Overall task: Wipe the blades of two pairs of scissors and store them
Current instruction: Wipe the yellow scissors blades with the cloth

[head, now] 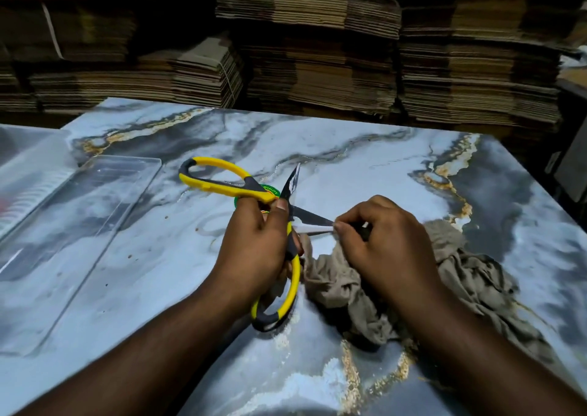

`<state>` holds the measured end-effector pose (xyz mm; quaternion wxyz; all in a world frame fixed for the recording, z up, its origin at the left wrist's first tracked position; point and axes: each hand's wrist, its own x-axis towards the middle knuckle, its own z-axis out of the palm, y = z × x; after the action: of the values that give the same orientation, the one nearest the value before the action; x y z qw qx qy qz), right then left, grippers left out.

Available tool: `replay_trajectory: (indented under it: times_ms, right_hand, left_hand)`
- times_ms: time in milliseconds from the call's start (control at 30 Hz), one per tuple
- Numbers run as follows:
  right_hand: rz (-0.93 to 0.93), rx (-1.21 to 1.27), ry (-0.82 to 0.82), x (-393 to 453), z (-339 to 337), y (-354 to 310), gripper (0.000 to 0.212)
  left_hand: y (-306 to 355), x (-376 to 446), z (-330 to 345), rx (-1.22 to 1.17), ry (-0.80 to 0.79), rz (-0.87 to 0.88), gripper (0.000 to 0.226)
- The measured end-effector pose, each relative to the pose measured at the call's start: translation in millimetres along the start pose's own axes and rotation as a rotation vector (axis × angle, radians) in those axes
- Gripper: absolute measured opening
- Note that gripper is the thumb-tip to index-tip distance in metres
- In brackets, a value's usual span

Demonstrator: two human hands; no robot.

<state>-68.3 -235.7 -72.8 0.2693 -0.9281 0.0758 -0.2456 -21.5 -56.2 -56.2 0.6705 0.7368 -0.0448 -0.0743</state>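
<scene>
One pair of scissors (222,179) with yellow and grey handles is spread wide open above the marble-patterned table (365,149). My left hand (254,250) grips it near the pivot, thumb by the joint. One blade points up and away; the other blade (313,217) points right. My right hand (390,250) pinches that right-pointing blade near its tip, with a grey-brown cloth (470,276) bunched under the palm and trailing off to the right. A second pair of scissors is not in view.
A clear plastic tray (79,234) lies on the table at the left, with another clear container (22,161) behind it. Stacks of flattened cardboard (317,50) rise behind the table. The table's right edge drops off at the far right.
</scene>
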Motion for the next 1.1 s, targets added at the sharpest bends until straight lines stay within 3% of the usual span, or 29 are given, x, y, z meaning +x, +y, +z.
replay_trajectory:
  times_ms: [233,367,500,700,833,1000,1100]
  right_hand:
    - [-0.028,0.103,0.194,-8,-24,5,0.006]
    - [-0.161,0.136,0.047,-9,-5,-9,0.004]
    - [-0.082,0.058,0.0,-2,-3,4,0.004]
    - [0.024,0.217,0.216,-3,-18,5,0.006]
    - [-0.143,0.134,0.026,-6,4,-9,0.005]
    - [-0.011,-0.06,0.003,1,6,-2,0.009]
    - [-0.067,-0.044,-0.044,0,8,-7,0.007]
  left_hand:
    - [3,-2,1,-0.111,-0.021,-0.014,0.02]
    - [0,1,1,-0.031,-0.015,0.004,0.027]
    - [2,3,-3,-0.055,-0.029,-0.005,0.027]
    - [5,-2,2,-0.1,-0.014,-0.014,0.02]
    - [1,1,4,0.04,0.005,0.017,0.022]
    - [-1,2,8,0.086,0.011,0.024,0.019]
    - [-2,2,9,0.114,0.029,0.024,0.018]
